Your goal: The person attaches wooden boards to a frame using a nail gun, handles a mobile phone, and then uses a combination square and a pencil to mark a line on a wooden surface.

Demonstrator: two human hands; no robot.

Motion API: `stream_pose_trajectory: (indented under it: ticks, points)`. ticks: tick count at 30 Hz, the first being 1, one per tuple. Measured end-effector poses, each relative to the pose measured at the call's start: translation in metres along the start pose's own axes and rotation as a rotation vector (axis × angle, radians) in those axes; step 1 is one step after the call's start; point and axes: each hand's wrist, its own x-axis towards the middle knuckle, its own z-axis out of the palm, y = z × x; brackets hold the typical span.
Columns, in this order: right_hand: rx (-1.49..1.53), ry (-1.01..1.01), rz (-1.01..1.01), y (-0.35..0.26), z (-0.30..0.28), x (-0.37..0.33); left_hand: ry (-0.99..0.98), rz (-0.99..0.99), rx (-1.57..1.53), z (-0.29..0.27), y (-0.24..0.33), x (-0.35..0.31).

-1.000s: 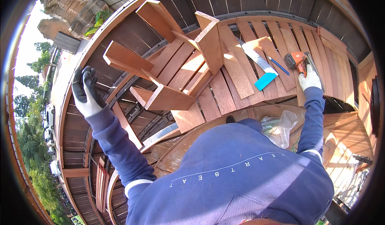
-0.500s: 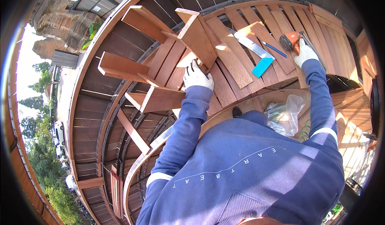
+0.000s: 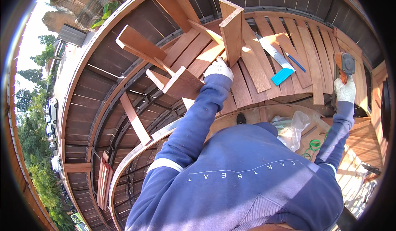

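Observation:
My left hand (image 3: 218, 67), in a white glove, is closed at the foot of an upright wooden board (image 3: 233, 37), its fingers curled against the wood and partly hidden. More boards (image 3: 142, 43) stand on edge to its left, joined by crosspieces. My right hand (image 3: 345, 90), also gloved, is wrapped round the handle of an orange and grey nail gun (image 3: 345, 63), held over the slats at the right. Between my hands, a try square (image 3: 283, 76) with a blue handle and pale blade rests on the slats (image 3: 255, 72) beside a blue pencil (image 3: 296, 62).
A curved dark slatted wall (image 3: 272, 0) runs behind the work. Near my body lie a clear plastic bag (image 3: 291, 130) and a coil of green hose (image 3: 312, 146). A curved rail (image 3: 132, 157) and a loose strip (image 3: 135, 117) are at the left.
My right hand has moved right with the nail gun, which is now turned upright. My left hand remains at the upright board. The whole view has shifted somewhat.

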Motion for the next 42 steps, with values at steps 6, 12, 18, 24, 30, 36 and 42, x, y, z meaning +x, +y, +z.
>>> stream_pose_trajectory:
  ticks: [6, 12, 18, 24, 30, 36, 42]
  points:
    - [1.172, -0.019, 0.278, -0.102, 0.000, -0.120, -0.092, -0.093, -0.142, -0.009, 0.003, 0.000]
    - [1.607, -0.324, 0.520, -0.150, 0.088, -0.189, -0.183, -0.143, -0.087, -0.022, 0.016, -0.006]
    - [1.845, -0.505, 0.841, -0.186, 0.156, -0.215, -0.151, -0.067, -0.046, -0.006, -0.008, 0.007]
    - [1.975, -0.605, 0.931, -0.196, 0.197, -0.219, -0.112, 0.042, 0.013, 0.002, -0.011, 0.011]
    - [1.997, -0.648, 0.911, -0.195, 0.209, -0.222, -0.065, 0.031, -0.031, 0.005, -0.010, 0.005]
    - [1.934, -0.649, 0.954, -0.199, 0.209, -0.226, -0.034, 0.069, -0.033, 0.006, -0.013, 0.002]
    - [1.933, -0.628, 0.959, -0.200, 0.212, -0.229, -0.034, 0.061, -0.005, 0.002, -0.007, -0.001]
